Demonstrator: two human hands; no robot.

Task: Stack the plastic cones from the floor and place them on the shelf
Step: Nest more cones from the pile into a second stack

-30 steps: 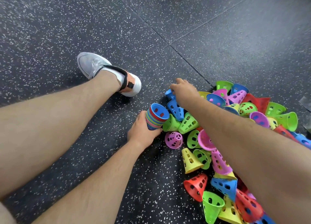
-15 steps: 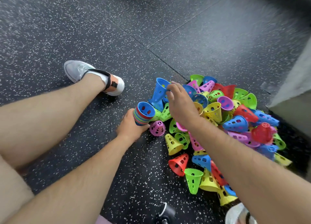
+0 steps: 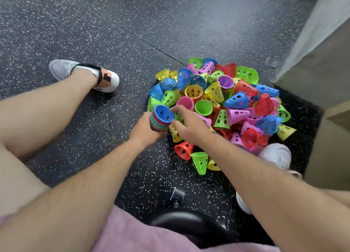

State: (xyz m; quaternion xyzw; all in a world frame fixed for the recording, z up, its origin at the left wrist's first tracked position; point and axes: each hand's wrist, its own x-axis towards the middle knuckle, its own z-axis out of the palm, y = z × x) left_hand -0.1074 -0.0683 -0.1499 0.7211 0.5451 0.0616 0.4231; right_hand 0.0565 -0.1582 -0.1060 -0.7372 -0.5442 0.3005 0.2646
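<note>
Head view, looking down. A dark speckled floor (image 3: 94,24) fills the field, crossed by tile seams; a beige panel (image 3: 322,62) rises along the right edge. The person's bare left leg (image 3: 37,115) stretches across the left side and ends in a grey and white shoe (image 3: 64,69). A white shoe (image 3: 276,155) shows at the lower right, touching the near edge of the heap. At centre right lies the pile of cones (image 3: 214,92), perforated plastic in blue, yellow, green, pink, purple and red, tumbled on the floor at all angles, some mouth up and some on their sides. A black seat (image 3: 189,225) and a caster (image 3: 177,196) appear at the bottom centre. Both forearms reach forward from the lower corners and meet at the left margin of the pile. The left hand (image 3: 145,134) is wrapped round the lower part of a nested stack of cones (image 3: 161,122), held tilted with its mouth facing up and left, just beside the pile; a blue cone (image 3: 162,113) is uppermost. The right hand (image 3: 191,126) lies immediately right of the stack, above the pile's edge, its fingers extended and loosely spread with the tips at the blue cone's rim, gripping nothing visible. A red cone (image 3: 183,150) and a green cone (image 3: 199,161) lie at the pile's near edge, below the right wrist.
</note>
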